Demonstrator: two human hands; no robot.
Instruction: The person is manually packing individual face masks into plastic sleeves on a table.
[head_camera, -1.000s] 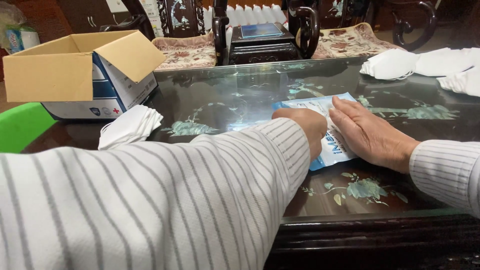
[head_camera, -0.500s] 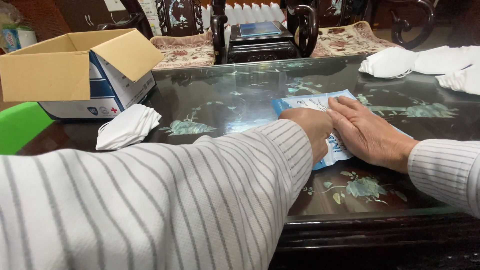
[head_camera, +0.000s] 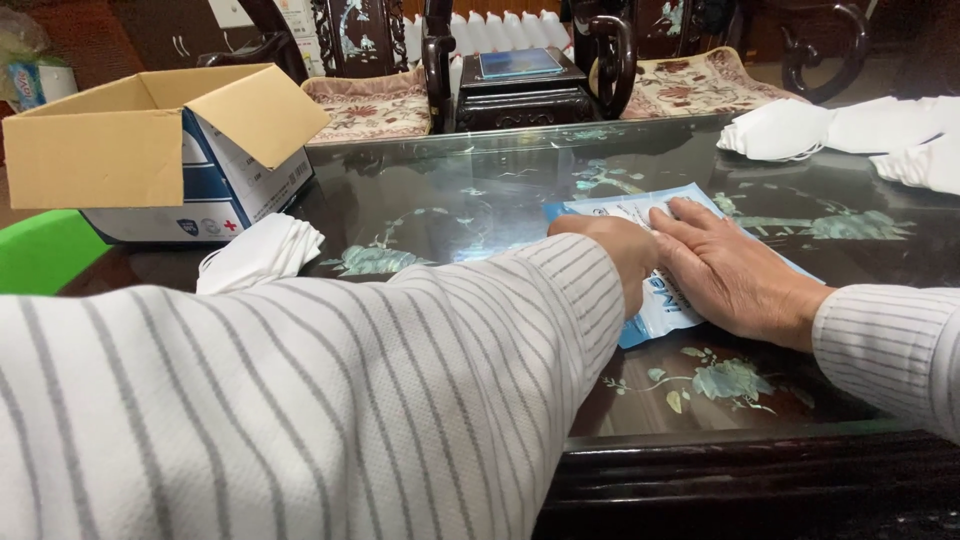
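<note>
The person is wearing a white long-sleeved top with thin grey stripes. Its ribbed cuffs are reaching both wrists, leaving the left hand (head_camera: 620, 255) and right hand (head_camera: 735, 275) bare, with no rings showing.

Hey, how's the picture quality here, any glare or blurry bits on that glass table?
Head view: the dark glass tabletop mirrors the carved chairs behind it, with pale sheen but no blown-out glare; the striped left sleeve looms large and soft at the lens; the left hand and right hand on the blue-and-white flat packet are sharp; the far white masks look bright.
</note>
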